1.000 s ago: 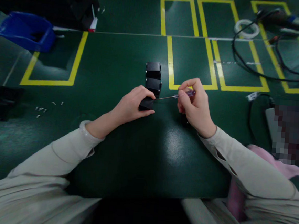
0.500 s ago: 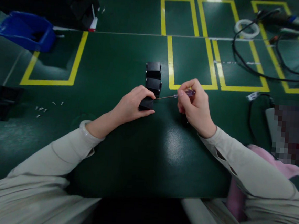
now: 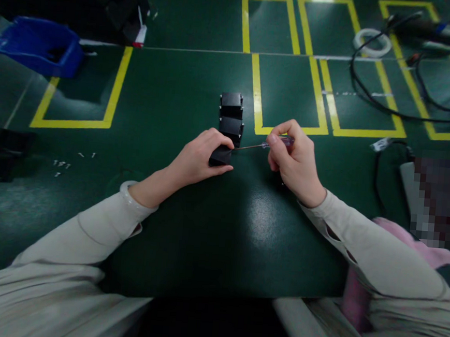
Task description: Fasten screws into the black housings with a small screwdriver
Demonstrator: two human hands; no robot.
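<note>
My left hand [image 3: 200, 157] is closed around a small black block [image 3: 220, 156] that rests on the green table. Between the fingers and thumb of my right hand [image 3: 294, 158] is a screwdriver [image 3: 277, 143] with a clear purplish handle. Its thin shaft points left, and the tip meets the block's right side near my left fingertips; the exact contact is too small to make out. Just beyond the held block, two similar black blocks [image 3: 231, 101] stand in a row, with small silvery screws at their sides.
Several loose screws [image 3: 60, 164] lie at the left, near dark parts [image 3: 0, 153]. A blue bin [image 3: 40, 45] stands at the upper left. White tape roll [image 3: 372, 43] and black cables [image 3: 370, 99] lie at the upper right. Yellow tape outlines mark the green table [image 3: 184, 92].
My right hand has shifted very slightly to the right with the screwdriver. My left hand and the block it grips have stayed in place.
</note>
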